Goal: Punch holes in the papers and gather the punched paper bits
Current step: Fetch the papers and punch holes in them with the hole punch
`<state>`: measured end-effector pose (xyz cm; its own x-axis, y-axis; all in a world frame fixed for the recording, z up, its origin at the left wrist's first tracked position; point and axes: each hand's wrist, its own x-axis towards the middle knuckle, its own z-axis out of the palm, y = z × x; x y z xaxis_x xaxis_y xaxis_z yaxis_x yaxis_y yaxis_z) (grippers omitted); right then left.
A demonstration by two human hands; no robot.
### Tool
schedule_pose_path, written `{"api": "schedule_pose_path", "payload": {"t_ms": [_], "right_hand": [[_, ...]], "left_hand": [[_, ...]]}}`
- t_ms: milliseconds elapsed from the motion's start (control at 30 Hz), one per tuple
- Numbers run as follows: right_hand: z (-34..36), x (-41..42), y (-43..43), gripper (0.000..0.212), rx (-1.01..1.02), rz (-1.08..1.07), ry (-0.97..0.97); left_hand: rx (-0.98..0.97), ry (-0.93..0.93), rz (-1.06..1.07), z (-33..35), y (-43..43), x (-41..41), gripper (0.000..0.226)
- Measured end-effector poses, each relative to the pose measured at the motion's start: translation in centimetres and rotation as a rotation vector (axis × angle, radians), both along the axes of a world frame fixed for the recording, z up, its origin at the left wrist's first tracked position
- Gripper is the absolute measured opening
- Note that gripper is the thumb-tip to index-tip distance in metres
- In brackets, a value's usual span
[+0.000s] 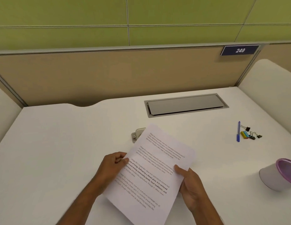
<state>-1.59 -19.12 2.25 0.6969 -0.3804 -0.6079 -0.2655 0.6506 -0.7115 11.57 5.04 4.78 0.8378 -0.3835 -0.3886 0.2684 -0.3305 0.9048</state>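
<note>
Two bare hands hold a thin stack of white printed paper sheets (pixel 155 172) above the near middle of a white worktop (pixel 60 143). The left hand (pixel 111 166) grips the stack's left edge, thumb on top of the page and fingers curled underneath. The right hand (pixel 189 182) grips the right edge the same way, thumb pressed on the printed face and fingers wrapped behind. The sheets are turned at an angle, the top corner pointing away and to the left, with several paragraphs of black text visible, one in bold.

Just past the stack's far corner, a small beige and metal hole punch (pixel 138 134) sits on the worktop, partly hidden behind the paper. Whether the paper touches it cannot be told.

Further back, near the far edge, a long grey metal cable flap (pixel 185 104) is set flush into the worktop. Toward the right edge lie a blue pen (pixel 238 131), a cluster of small black binder clips (pixel 252 134) and a little yellow and blue block (pixel 244 134) just beside the pen. At the near right edge stands a white round container with a purple rim (pixel 278 174), partly cut off by the frame.

Behind the worktop rises a tan partition panel carrying a dark blue sign reading 249 (pixel 239 50).
</note>
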Motion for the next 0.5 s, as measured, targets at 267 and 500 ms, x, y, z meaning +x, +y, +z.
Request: {"api": "schedule_pose_path", "payload": {"t_ms": [267, 500], "right_hand": [[-1.3, -0.9, -2.1, 0.027, 0.115, -0.297, 0.045], [-2.1, -1.0, -1.4, 0.029, 0.174, -0.405, 0.048]], "left_hand": [[-0.132, 0.156, 0.135, -0.9, -0.4, -0.3, 0.031], [-0.314, 0.318, 0.203, -2.9, -2.3, -3.6, 0.038]]}}
